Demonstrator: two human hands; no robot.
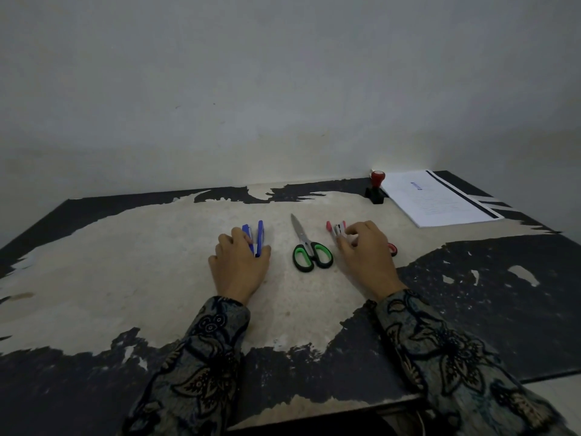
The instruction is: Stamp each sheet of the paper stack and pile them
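Note:
A stack of white printed paper sheets (440, 199) lies at the back right of the table. A stamp (376, 187) with a red knob and black base stands upright, touching the stack's left edge. Both are far from my hands. My left hand (239, 265) lies over a blue stapler (260, 234) that is splayed open, fingers curled on it and thumb against its right side. My right hand (367, 256) covers a red stapler (338, 229), fingertips curled onto its front end.
Green-handled scissors (309, 250) lie closed between my hands, blades pointing away. The table (125, 262) has a worn, peeling dark top and stands against a plain wall. Its right edge runs just past the paper stack.

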